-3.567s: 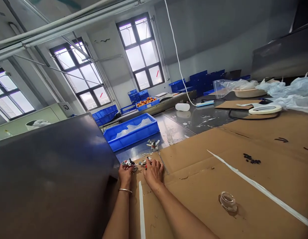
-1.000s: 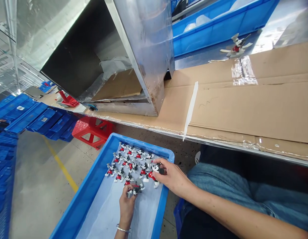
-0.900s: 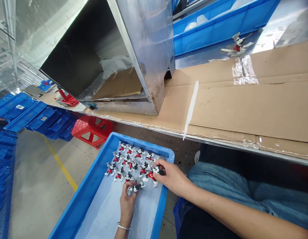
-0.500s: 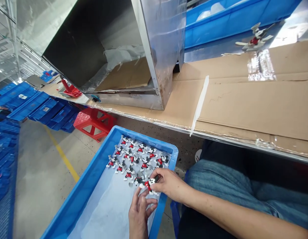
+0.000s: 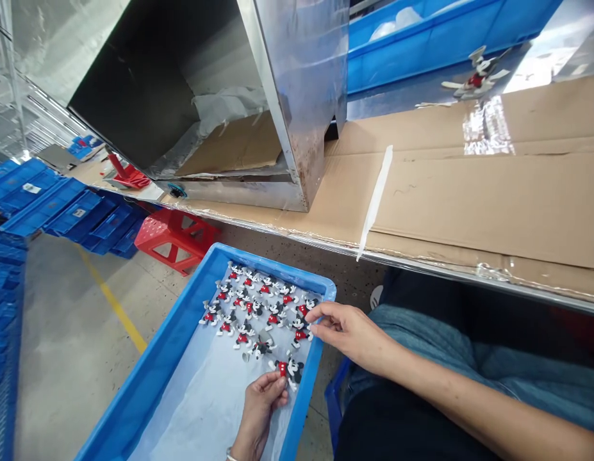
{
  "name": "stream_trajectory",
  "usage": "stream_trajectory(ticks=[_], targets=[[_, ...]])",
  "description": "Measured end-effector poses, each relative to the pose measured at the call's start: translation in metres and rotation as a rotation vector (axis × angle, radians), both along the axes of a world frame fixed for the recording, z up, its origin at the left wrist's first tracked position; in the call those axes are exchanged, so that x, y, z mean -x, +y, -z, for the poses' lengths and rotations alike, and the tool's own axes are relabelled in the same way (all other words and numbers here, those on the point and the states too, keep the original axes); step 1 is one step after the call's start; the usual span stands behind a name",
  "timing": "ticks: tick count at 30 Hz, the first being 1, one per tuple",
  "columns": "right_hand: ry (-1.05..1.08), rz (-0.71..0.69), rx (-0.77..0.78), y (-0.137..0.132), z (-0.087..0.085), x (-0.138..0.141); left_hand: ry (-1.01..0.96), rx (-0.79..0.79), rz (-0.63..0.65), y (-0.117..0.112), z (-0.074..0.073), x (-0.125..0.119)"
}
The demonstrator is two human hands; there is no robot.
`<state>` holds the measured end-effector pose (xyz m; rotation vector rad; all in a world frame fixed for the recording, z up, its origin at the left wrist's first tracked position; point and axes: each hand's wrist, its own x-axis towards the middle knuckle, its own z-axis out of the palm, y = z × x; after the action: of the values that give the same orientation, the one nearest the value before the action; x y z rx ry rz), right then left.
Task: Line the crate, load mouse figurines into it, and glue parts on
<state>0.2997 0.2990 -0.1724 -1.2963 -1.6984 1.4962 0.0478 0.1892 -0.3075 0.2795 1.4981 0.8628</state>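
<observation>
Head view, nearest first: the worry is the loose figurine (image 5: 289, 370) lying askew on the white liner (image 5: 205, 410), just beside the right wall of the blue tray (image 5: 181, 326). That liner looks slick, so I judge a careless nudge could skate the piece against the wall or spin it further out of line. Beyond it, the rows of figurines (image 5: 253, 301) sit packed close together at the tray's far end. A brush from my knuckles there could probably knock several crooked at once.

My left hand (image 5: 258, 410) has its fingers curled close together, with the tips against the loose figurine's near end. Whether I pinch it or only press on it, I cannot tell. My right hand (image 5: 354, 333) reaches in over the right wall. Its fingers (image 5: 320, 315) are loosely spread and hold nothing, and the tips are just above the right-hand end of the rows.

Farther off, the cardboard-covered bench (image 5: 470, 205) runs across, with a steel hood (image 5: 301, 96) standing on it and a blue crate (image 5: 421, 45) behind.
</observation>
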Motion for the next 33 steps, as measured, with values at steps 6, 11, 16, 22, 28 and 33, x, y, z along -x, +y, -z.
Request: stream_trajectory(ticks=[6,11,16,22,28,33], targets=[[0.057,0.019,0.044,-0.011,0.006,-0.013,0.062,0.014,-0.045,0.006,0.007,-0.009],[0.082,0.034,0.082,-0.013,0.009,-0.017,0.145,0.024,-0.028,0.001,0.013,-0.015],[0.093,0.046,0.080,-0.012,0.011,-0.020,0.237,0.086,0.122,0.004,0.013,-0.012],[0.099,0.061,0.090,-0.017,0.018,-0.023,0.511,0.127,0.357,0.012,-0.002,-0.005],[0.098,0.051,0.073,-0.021,0.022,-0.024,0.644,0.097,0.461,0.008,-0.001,-0.018],[0.114,0.077,0.059,-0.022,0.017,-0.030,0.843,-0.077,0.471,0.003,-0.014,-0.015]])
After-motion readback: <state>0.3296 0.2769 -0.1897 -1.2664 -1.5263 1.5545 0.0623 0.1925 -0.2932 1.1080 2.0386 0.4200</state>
